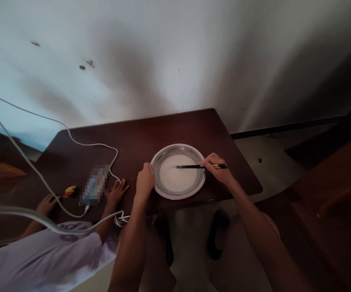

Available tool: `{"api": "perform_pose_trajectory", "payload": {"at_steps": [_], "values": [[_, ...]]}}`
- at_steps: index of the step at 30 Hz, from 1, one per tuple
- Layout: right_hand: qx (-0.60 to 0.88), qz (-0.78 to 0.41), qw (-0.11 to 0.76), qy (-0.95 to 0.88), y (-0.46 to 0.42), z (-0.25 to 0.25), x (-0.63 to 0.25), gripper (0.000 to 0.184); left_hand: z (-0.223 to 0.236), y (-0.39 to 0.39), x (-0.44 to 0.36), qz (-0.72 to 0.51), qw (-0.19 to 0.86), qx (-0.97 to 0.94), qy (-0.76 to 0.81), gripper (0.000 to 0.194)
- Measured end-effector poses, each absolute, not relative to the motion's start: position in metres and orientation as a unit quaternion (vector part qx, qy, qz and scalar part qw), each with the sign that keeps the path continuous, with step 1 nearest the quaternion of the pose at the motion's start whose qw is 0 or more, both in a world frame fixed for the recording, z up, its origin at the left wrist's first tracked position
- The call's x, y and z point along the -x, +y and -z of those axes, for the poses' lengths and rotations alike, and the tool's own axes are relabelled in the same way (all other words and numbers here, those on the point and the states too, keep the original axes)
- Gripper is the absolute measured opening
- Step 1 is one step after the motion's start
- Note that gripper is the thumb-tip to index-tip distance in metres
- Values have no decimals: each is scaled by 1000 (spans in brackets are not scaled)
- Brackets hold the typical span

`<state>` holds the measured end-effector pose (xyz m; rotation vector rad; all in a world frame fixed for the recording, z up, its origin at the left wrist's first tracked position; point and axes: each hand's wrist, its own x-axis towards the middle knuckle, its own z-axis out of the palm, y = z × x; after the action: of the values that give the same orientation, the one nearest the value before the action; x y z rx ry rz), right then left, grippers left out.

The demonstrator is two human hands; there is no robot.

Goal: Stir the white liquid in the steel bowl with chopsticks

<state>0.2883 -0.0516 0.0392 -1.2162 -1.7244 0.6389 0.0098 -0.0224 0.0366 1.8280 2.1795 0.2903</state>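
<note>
1. My right hand (216, 165) is closed around the black chopsticks (190, 166), whose yellow-marked rear ends project beyond it on the right.
2. The chopsticks lie nearly level across the right part of the bowl (177, 197), pointing left from my hand, with their tips at the whitish liquid (177, 180).
3. My left hand (145, 178) is drawn narrow, gripping the bowl's left rim. The bowl therefore sits directly to the right of this hand and to the left of my right hand.
4. The bowl stands upright near my edge of the dark surface (169, 129).
5. Hidden: the bowl's bottom, beneath the liquid. I cannot make out how far the chopstick tips dip in. The undersides of my fingers are out of sight on both hands.
6. To my left, another person's hands rest on the surface beside a phone-like object (94, 184), which is blurred into blocks. A white cable (97, 144) runs past it.
7. A small yellow object (69, 191) lies near that person's far hand; I cannot identify it. That person is cut off at the left edge.
</note>
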Motion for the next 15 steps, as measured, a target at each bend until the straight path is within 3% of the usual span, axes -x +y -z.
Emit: {"api": "perform_pose_trajectory", "payload": {"at_steps": [3,8,11,15], "values": [[523,-260,491,-647,-50,-41,-296,30,-37,-22,-10,-99,142,-633,754,32],[458,-330,434,-702,-52,-39,-289,25,-37,-22,-12,-88,132,-634,757,32],[474,-286,446,-703,-51,-37,-288,20,-38,-22,-12,-89,130,-634,757,32],[520,-263,490,-649,-49,-37,-298,30,-38,-23,-11,-91,139,-636,754,31]]}}
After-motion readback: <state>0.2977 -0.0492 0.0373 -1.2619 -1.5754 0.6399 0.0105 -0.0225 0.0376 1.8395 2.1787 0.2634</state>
